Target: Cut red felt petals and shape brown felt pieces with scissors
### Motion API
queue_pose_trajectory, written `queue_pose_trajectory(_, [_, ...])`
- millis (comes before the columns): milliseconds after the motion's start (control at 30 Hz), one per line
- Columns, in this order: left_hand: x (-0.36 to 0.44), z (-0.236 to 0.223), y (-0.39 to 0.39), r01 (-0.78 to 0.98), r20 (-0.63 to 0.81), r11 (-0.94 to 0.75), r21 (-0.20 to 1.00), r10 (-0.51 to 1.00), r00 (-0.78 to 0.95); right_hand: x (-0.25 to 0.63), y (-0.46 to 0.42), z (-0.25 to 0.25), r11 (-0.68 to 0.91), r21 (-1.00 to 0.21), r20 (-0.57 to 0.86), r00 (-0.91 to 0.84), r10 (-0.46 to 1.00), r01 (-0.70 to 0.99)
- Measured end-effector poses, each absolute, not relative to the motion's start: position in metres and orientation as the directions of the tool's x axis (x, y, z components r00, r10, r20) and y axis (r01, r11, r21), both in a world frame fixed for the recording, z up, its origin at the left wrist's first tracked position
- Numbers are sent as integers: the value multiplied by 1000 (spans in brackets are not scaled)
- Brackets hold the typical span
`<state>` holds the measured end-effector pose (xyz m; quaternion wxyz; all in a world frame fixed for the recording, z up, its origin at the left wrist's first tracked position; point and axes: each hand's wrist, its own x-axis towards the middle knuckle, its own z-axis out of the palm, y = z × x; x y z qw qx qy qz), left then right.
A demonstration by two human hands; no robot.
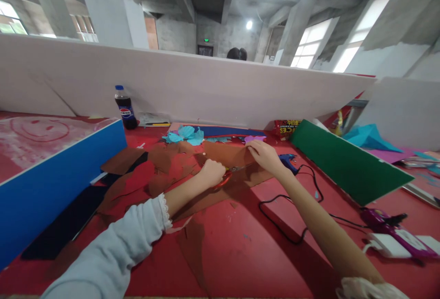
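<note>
My left hand [212,173] is closed round the handles of a pair of scissors [225,180], with orange and yellow showing past the fingers. The scissor blades point right, at a sheet of brown paper [223,152]. Thumb and fingers of my right hand [264,154] pinch the sheet's upper right edge. To the left of my left hand lie several brown paper offcuts [160,157] on the red tabletop [261,244]. Turquoise crumpled paper [187,135] sits just beyond the sheet.
A blue board [65,189] stands at left, a green board [347,163] at right. A cola bottle [125,108] is near the white partition [206,85]. The blue glue gun [289,162] has a black cord [275,221] near my right arm. A purple power strip [405,235] lies at right.
</note>
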<state>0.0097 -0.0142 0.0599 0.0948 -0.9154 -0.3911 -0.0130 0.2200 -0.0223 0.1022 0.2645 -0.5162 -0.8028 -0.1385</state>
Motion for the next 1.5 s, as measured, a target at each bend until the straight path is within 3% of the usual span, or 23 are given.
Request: queue_pose_trajectory(1500, [36, 63, -13, 712, 180, -695, -99, 691, 700, 220, -19, 110, 470, -158, 609, -289, 739, 868])
